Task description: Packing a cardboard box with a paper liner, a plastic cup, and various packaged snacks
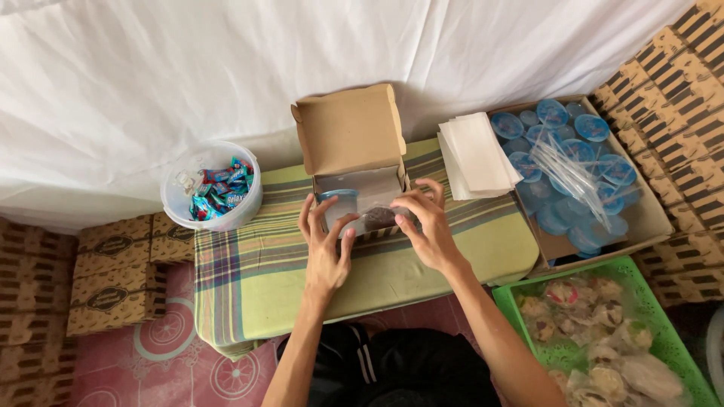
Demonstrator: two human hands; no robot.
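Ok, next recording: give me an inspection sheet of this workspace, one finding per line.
Surface: low table under a striped green cloth.
Job's things: open cardboard box, lid up; inside it a sealed cup and a clear bag of something dark.
Clutter: white tub of wrapped sweets; stack of white paper sheets; carton of blue-lidded cups with clear straws on top; green basket of wrapped snacks.
Grippers: left hand at the cup; right hand on the bag.
Cables: nothing seen.
Surroundings: white sheet behind; stacked printed boxes on both sides; pink patterned mat.
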